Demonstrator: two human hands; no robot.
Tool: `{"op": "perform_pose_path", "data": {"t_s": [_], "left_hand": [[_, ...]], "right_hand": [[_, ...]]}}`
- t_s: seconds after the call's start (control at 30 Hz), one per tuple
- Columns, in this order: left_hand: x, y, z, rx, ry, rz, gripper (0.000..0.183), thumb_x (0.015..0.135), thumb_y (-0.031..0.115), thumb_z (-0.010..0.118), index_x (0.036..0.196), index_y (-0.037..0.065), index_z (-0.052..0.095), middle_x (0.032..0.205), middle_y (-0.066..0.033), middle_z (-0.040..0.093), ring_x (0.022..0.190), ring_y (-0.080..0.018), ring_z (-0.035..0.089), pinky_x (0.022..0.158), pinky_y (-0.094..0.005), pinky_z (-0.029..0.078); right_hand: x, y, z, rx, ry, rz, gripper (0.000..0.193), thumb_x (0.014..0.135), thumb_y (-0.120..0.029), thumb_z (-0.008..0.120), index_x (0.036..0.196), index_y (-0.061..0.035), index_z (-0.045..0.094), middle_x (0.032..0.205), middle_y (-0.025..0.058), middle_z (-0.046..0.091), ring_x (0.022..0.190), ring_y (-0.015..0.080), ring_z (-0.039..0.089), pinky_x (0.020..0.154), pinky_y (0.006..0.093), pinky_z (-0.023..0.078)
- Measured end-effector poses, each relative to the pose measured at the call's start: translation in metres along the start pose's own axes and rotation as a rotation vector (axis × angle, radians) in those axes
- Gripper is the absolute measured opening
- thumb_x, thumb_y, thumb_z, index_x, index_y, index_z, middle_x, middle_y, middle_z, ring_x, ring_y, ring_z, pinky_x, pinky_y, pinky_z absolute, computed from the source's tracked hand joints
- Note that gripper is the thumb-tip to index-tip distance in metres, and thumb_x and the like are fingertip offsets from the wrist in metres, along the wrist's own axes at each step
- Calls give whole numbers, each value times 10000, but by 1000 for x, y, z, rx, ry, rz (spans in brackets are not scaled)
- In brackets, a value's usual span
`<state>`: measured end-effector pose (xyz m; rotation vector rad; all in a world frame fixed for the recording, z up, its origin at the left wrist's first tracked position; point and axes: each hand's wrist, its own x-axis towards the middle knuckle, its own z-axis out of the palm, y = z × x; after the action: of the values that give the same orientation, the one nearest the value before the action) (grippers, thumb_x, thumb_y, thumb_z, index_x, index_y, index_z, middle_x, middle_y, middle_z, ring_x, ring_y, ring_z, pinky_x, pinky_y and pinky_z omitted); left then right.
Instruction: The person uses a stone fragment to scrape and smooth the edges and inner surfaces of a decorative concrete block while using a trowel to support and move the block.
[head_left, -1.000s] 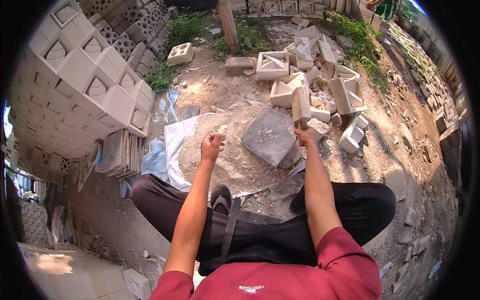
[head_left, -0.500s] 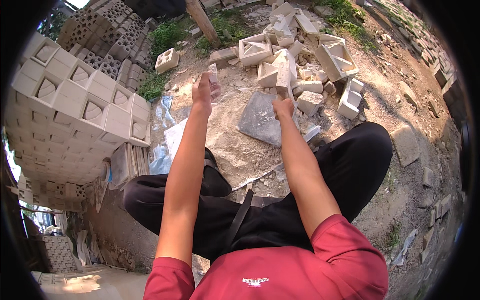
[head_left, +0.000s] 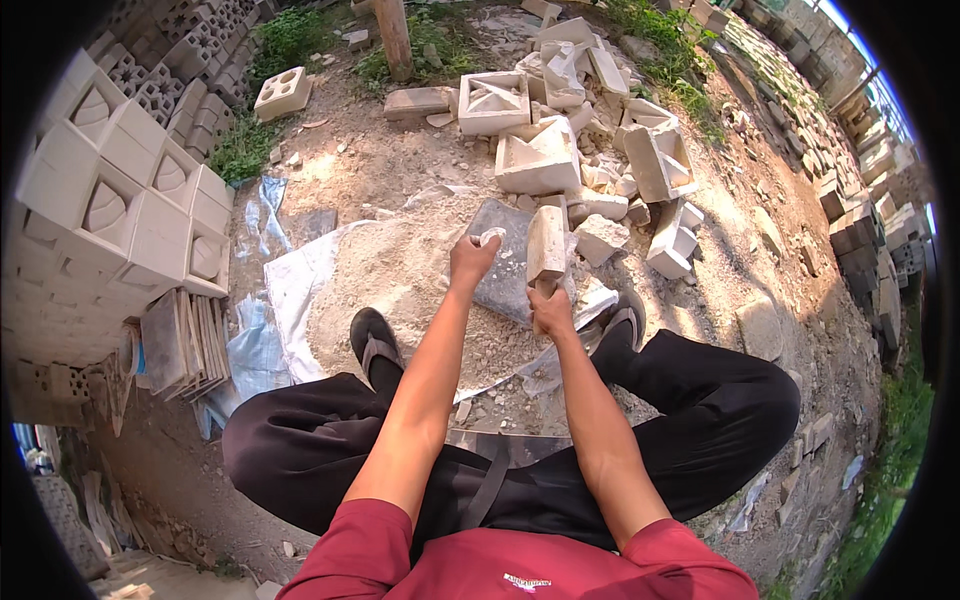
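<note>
My left hand (head_left: 470, 264) is closed round a small pale chunk of broken block (head_left: 492, 236), held at the left part of a dark grey slab (head_left: 505, 283). Close by on the right, my right hand (head_left: 551, 311) grips the short handle of a wooden mallet (head_left: 546, 243). The mallet's dusty, blocky head is over the slab's right side. Whether the chunk touches the slab I cannot tell. White crumbs dot the slab, which lies on a heap of sandy rubble (head_left: 385, 285) spread over a white sheet (head_left: 290, 318).
Broken cream blocks (head_left: 537, 155) pile up beyond the slab. Patterned blocks (head_left: 105, 205) are stacked at the left, beside thin boards (head_left: 185, 340) and blue plastic (head_left: 257, 345). A wooden post (head_left: 393, 38) stands at the far side. My sandalled feet flank the sheet.
My left hand has come nearer and to the right, from beyond the sandy heap to the slab, with the chunk in it. The mallet is held nearer to me, and the view has shifted.
</note>
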<state>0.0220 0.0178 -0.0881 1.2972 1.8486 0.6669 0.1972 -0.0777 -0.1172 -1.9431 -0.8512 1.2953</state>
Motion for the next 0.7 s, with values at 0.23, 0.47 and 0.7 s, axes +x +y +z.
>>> {"op": "perform_pose_path", "data": {"t_s": [0.23, 0.47, 0.7], "left_hand": [[-22, 4, 44, 194, -4, 45, 624, 740, 347, 740, 1247, 63, 512, 1211, -171, 555, 1148, -334, 543, 932, -424, 464], [-29, -5, 48, 96, 21, 143, 530, 757, 313, 737, 1204, 70, 589, 1217, -143, 544, 1099, -338, 562, 924, -420, 464], [-1, -14, 39, 239, -53, 362, 444, 751, 287, 755, 1101, 59, 605, 1111, -151, 576, 1065, -335, 572, 900, -427, 476]], "right_hand": [[28, -7, -35, -183, -57, -6, 398, 650, -225, 738, 955, 21, 667, 850, 169, 704, 793, 292, 693, 728, 384, 531], [26, 3, -18, -247, 220, -242, 576, 697, -350, 773, 1112, 13, 607, 979, 207, 689, 941, 327, 669, 837, 395, 508], [-5, -29, -12, -322, 333, -417, 811, 802, -388, 725, 1361, -36, 255, 1011, 316, 623, 947, 492, 608, 820, 498, 483]]}}
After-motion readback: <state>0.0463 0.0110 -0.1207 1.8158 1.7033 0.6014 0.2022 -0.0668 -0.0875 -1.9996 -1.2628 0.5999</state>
